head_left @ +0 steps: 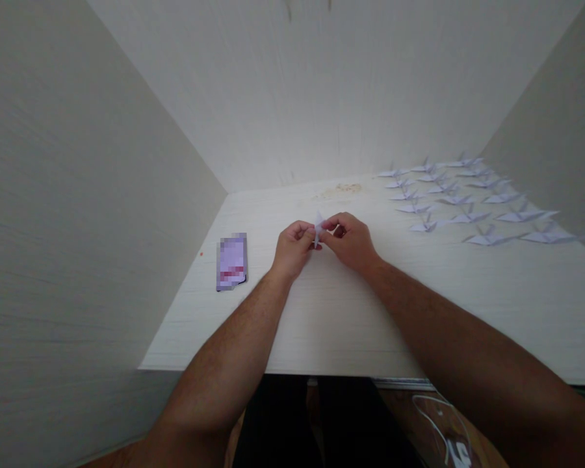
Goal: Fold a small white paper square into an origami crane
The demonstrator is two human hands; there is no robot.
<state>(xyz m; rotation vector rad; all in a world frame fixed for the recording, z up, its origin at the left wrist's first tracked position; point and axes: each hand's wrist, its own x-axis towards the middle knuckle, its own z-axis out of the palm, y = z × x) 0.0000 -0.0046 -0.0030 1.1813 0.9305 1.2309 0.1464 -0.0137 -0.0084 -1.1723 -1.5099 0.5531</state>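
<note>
Between my hands, over the middle of the table, is a small piece of folded white paper (pixel 318 223), its pointed tip upward. My left hand (pixel 295 247) pinches it from the left with thumb and fingers. From the right, my right hand (pixel 351 239) grips the same paper between thumb and forefinger, its other fingers curled. The paper's lower part is partly covered by my fingertips. Off to the right stand several white paper cranes (pixel 468 218), set out in rows.
On the left of the white table (pixel 322 325) lies a phone-sized object with a blurred purple face (pixel 232 261). A small orange speck (pixel 201 254) is near the left edge. Walls (pixel 292 97) close in the back and sides. A white cable and plug (pixel 458 453) lie below on the floor.
</note>
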